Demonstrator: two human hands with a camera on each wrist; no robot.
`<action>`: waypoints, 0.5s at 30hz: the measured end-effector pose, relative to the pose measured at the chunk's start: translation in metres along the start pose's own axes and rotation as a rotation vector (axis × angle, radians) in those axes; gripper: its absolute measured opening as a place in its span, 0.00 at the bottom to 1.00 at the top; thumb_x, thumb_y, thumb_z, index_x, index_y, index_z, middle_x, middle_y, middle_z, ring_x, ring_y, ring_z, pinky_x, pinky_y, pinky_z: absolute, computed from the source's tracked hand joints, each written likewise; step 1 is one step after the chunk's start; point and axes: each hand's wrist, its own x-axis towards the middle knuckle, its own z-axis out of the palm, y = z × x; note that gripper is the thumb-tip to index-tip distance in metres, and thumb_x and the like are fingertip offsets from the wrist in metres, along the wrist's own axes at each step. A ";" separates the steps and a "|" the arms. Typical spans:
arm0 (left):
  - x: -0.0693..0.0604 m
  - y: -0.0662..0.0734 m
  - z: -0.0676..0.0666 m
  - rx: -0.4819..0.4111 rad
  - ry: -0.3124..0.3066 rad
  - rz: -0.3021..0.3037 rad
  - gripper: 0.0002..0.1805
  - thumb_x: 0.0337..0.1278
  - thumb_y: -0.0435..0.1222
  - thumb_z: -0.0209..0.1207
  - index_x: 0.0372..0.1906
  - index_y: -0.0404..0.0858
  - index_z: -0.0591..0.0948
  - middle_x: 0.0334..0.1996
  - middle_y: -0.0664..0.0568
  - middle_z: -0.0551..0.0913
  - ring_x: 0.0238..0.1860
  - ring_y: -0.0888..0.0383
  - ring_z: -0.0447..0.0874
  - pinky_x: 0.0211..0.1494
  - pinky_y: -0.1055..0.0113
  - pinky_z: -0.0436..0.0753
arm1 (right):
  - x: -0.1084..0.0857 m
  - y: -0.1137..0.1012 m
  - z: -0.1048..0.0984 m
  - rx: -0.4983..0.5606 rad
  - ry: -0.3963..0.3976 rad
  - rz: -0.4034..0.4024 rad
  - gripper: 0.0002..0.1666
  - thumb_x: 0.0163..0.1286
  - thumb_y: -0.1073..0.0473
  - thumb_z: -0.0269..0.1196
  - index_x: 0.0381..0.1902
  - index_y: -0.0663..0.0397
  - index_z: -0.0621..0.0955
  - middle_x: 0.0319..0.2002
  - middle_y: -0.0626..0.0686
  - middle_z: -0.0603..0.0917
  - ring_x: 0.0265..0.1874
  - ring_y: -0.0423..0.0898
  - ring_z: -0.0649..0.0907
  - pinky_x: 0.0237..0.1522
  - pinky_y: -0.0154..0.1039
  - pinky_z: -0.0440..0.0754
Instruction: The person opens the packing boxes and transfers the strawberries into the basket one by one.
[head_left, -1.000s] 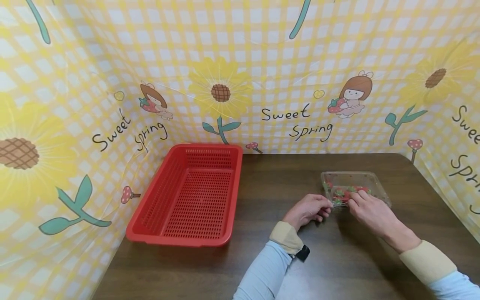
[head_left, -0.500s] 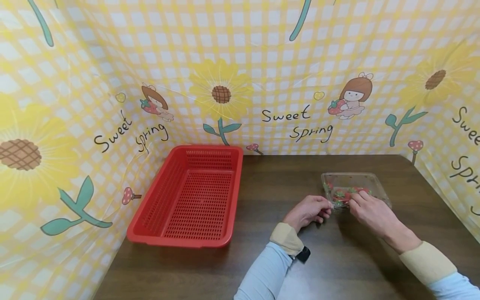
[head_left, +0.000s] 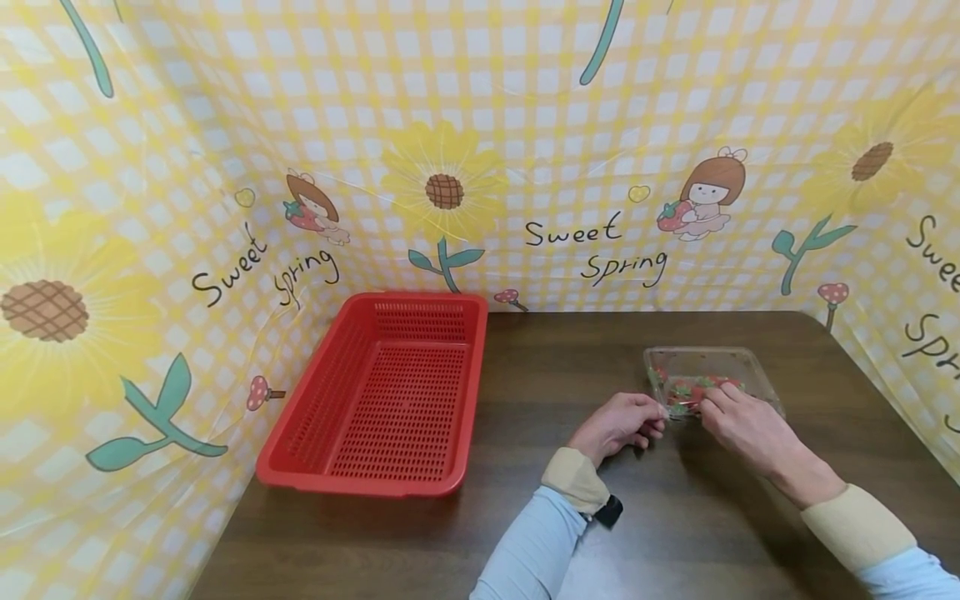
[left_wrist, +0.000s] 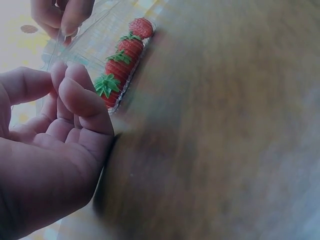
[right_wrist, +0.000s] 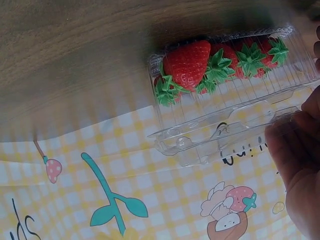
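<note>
Left hand [head_left: 615, 425] and right hand [head_left: 750, 432] pinch a clear box's [head_left: 708, 360] rim
The right hand hides some strawberries [right_wrist: 187, 65] in the head view and is cropped in its own; cloth [head_left: 555, 100] reads "Sweet Spring"; ribbed plastic box sits on wood-grain table [head_left: 555, 358], right of red slotted basket [head_left: 397, 408]

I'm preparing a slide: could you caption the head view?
Left hand and right hand pinch the edge of a clear box of strawberries, a red basket standing to their left.

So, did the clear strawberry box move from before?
No: in the head view, the clear box keeps the same gap from the back edge of the table; only the whole picture shifts slightly.
</note>
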 end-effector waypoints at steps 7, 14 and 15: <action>0.000 -0.001 0.001 0.005 0.012 0.003 0.07 0.63 0.32 0.58 0.29 0.39 0.83 0.20 0.55 0.79 0.21 0.63 0.78 0.19 0.74 0.72 | 0.001 0.000 0.000 0.002 0.002 0.011 0.34 0.82 0.54 0.28 0.22 0.59 0.74 0.26 0.55 0.77 0.29 0.52 0.76 0.25 0.45 0.79; 0.001 -0.001 0.002 -0.006 0.014 0.003 0.07 0.62 0.31 0.58 0.28 0.39 0.82 0.20 0.55 0.79 0.21 0.63 0.77 0.18 0.74 0.71 | 0.002 0.001 0.000 0.016 0.022 0.009 0.32 0.81 0.55 0.30 0.21 0.58 0.73 0.26 0.54 0.78 0.29 0.52 0.77 0.25 0.45 0.79; 0.001 -0.001 0.001 -0.011 0.016 0.002 0.07 0.62 0.31 0.58 0.28 0.40 0.82 0.20 0.55 0.79 0.21 0.63 0.77 0.18 0.74 0.71 | 0.003 0.001 0.001 0.017 0.026 0.009 0.32 0.81 0.55 0.30 0.21 0.58 0.73 0.26 0.54 0.78 0.29 0.52 0.77 0.24 0.45 0.79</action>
